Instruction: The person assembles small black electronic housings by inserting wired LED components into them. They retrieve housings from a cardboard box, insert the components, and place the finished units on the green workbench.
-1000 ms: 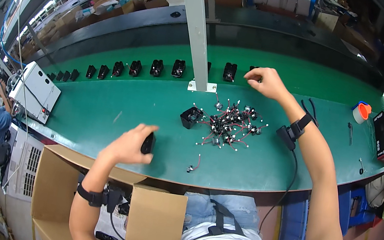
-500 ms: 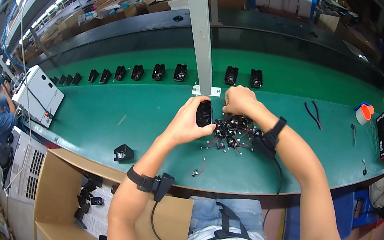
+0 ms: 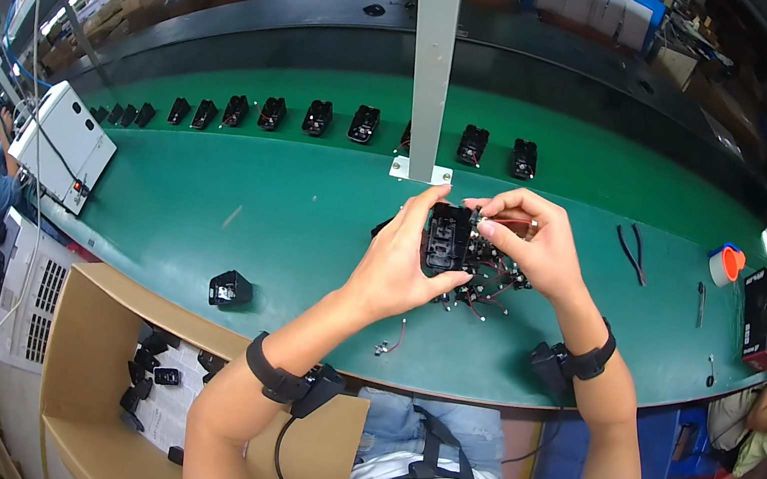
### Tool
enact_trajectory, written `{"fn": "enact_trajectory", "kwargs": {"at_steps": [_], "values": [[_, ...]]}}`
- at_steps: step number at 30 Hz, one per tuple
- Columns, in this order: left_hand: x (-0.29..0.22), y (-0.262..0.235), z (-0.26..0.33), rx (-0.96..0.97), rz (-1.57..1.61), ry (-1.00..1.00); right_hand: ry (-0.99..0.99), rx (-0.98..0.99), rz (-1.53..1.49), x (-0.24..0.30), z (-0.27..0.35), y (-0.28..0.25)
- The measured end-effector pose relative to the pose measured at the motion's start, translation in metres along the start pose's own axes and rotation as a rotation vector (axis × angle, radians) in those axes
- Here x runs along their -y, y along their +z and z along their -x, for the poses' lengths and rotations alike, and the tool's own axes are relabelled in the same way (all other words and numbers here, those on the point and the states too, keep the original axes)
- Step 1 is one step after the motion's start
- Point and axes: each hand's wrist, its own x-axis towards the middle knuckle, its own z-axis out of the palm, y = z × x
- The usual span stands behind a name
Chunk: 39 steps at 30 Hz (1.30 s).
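My left hand is closed round a black plastic housing, its hollow inside turned up toward me. Right beside the housing's upper edge, my right hand pinches a small connector piece with red wire between thumb and fingers. Beneath both hands lies a heap of small wired connectors, partly covered by them. One loose wired connector rests near the bench's front edge. Farther left, another black housing stands on the green bench.
Black housings form a row along the far green strip, past a grey post. Pliers, an orange-and-white tape roll and a black box are at right. A cardboard box stands lower left. Other people sit at both sides.
My left hand has turned the housing so its inside shows. My right hand has come up from the heap with a red-wired connector, now beside the housing. The view has shifted slightly.
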Motion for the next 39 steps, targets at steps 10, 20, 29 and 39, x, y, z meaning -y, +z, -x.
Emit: {"fn": "enact_trajectory", "kwargs": {"at_steps": [10,20,29,39], "values": [[-0.003,-0.018,-0.007,-0.284,-0.223,0.285,-0.311,-0.098,0.327,0.032,-0.006,0.023],[-0.007,-0.026,-0.006,-0.356,-0.340,0.429,-0.364,-0.043,0.425,0.055,0.002,0.040],[-0.001,-0.029,-0.002,-0.252,-0.225,0.437,-0.419,0.019,0.416,0.048,0.007,0.044],[0.000,-0.027,-0.002,-0.235,-0.202,0.400,-0.160,-0.126,-0.075,0.027,0.024,0.072]]}}
